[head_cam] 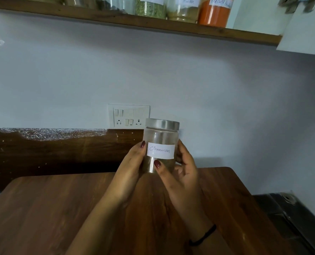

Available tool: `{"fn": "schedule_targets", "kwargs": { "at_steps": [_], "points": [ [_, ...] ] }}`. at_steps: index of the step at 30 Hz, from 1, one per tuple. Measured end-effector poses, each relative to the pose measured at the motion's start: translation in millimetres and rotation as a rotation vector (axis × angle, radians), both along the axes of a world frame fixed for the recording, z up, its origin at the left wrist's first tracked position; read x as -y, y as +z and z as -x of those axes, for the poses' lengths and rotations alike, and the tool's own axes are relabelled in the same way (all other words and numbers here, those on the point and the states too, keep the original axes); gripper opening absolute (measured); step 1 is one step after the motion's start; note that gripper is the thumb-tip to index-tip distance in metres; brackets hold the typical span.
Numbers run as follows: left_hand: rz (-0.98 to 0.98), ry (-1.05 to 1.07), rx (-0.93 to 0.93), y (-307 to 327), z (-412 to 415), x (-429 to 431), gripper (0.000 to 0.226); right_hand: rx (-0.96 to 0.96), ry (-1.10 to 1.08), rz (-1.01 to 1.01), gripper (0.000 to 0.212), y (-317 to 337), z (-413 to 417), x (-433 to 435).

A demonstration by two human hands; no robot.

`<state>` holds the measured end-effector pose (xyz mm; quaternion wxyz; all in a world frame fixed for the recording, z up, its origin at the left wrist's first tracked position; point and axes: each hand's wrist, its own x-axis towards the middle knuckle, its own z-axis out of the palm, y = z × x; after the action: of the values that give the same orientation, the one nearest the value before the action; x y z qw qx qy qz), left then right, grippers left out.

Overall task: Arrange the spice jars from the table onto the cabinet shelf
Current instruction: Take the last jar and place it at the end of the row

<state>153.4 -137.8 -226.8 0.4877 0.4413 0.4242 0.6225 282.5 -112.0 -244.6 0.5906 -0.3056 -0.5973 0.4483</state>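
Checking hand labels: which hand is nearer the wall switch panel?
Left. The left hand grips the cinnamon jar just below the switch panel; the right hand grips the jar's other side, farther right.

One cinnamon jar (160,144), two hands (132,162) (183,174), at least five shelf jars (79,0) (118,4) (151,8) (183,11) (214,13), one table (61,208).

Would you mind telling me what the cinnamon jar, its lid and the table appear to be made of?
Cinnamon jar: clear glass or plastic, see-through with highlights; cannot tell which. Lid: brushed metal by its dull silver sheen. Table: wood or wood-look laminate, brown grain showing.
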Motion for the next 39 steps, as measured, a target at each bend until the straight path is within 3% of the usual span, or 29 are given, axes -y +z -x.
{"fn": "schedule_targets", "kwargs": {
  "at_steps": [5,10,16,26,31,39],
  "points": [
    [-0.181,0.153,-0.225,14,-17,-11,0.061,-0.022,-0.054,-0.047,0.077,18,-19,-15],
    [-0.331,0.385,-0.389,21,-29,-27,0.061,-0.046,-0.067,-0.084,0.073,39,-39,-33],
    [-0.449,0.384,-0.498,53,-54,-48,0.053,-0.041,-0.117,-0.205,0.093,65,-66,-60],
    [-0.67,0.42,-0.617,134,-113,-104,0.058,-0.077,-0.183,-0.523,0.065,146,-123,-118],
    [-0.766,0.498,-0.682,171,-130,-138,0.059,-0.083,-0.153,-0.574,0.054,189,-139,-149],
    [-0.791,0.543,-0.766,207,-139,-197,0.061,-0.031,-0.18,-0.634,0.058,227,-145,-209]
  ]
}}
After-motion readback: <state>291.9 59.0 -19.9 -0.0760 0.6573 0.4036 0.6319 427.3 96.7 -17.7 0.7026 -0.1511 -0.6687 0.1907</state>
